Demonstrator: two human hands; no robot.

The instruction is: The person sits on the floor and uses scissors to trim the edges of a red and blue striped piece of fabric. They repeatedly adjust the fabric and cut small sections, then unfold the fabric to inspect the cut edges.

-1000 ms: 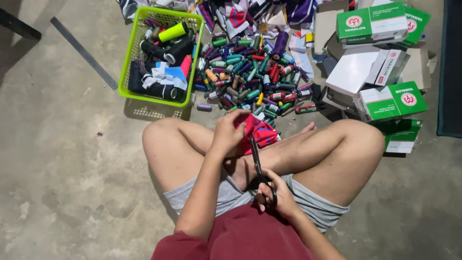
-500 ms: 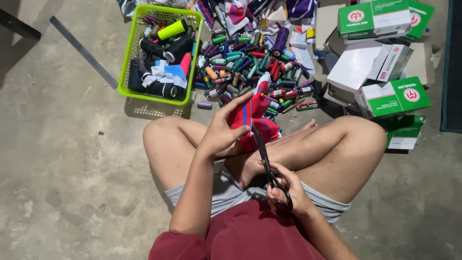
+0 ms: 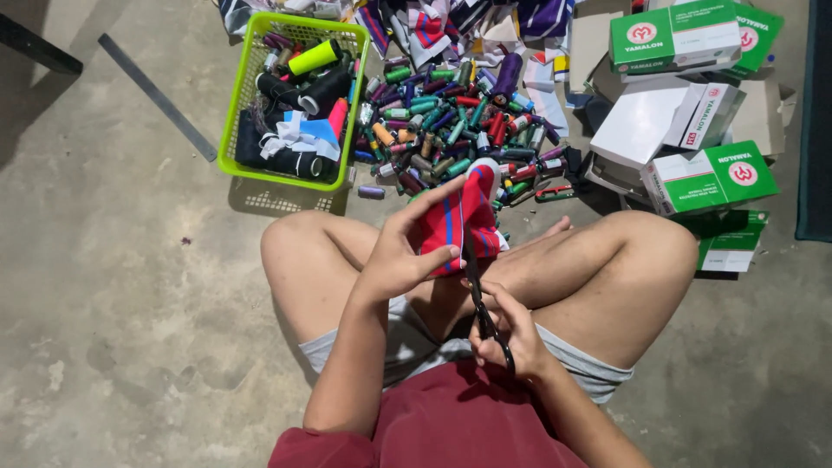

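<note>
1. Person sat cross-legged on a concrete floor, seen from above.
2. Left hand was clenched on a piece of red fabric with blue stripes, thumb on its near edge, fingers stretched over the top. Fabric was held up above the lap, between the knees.
3. Right hand was closed through the handles of black scissors, low, near the waist.
4. Scissor blades pointed up and away from the body, reaching the lower edge of the fabric. Whether the blades were parted or closed on the cloth: cannot tell, too small.
5. Just beyond the fabric: a heap of small thread spools in mixed colours, spread on the floor.
6. Left of the heap: a green plastic basket holding larger cones of thread and folded cloth scraps.
7. Right of the heap: green-and-white cardboard boxes, some stacked, some open; one lay close beside the person's right knee.
8. More striped cloth pieces were piled behind the spools at the top edge.
9. A flat metal strip lay on the floor, well left of the basket.
</note>
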